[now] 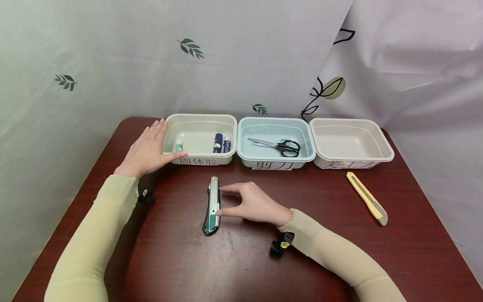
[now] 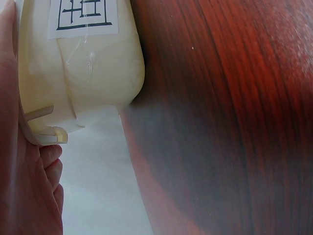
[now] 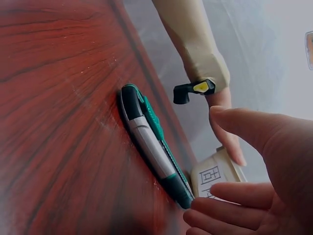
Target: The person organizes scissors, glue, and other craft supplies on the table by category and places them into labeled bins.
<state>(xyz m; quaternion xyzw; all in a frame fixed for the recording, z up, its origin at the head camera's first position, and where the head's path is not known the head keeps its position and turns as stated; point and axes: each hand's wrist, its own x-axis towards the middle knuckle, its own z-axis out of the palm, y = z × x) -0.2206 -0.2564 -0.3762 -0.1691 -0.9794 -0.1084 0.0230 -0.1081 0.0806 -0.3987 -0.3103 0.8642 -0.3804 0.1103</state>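
A silver, green and black utility knife (image 1: 213, 201) lies lengthwise on the table, its green slider toward the near end. My right hand (image 1: 256, 204) is just to the right of it, thumb and fingers parted, with the fingertips close to its side. The right wrist view shows the thumb held away from the knife. My left hand (image 1: 145, 150) rests on the left corner of a cream bin (image 1: 201, 117), fingers straight along the side and thumb over the front rim. Inside this bin are a small green-and-white glue stick (image 1: 179, 145) and two blue glue sticks (image 1: 218, 143).
Beside the cream bin stands a light blue bin (image 1: 245, 144) holding black-handled scissors (image 1: 288, 147). A beige bin (image 1: 352, 121) is at the right end of the row. All three have paper labels in front. A yellow utility knife (image 1: 366, 197) lies on the dark red table (image 1: 170, 260) at right.
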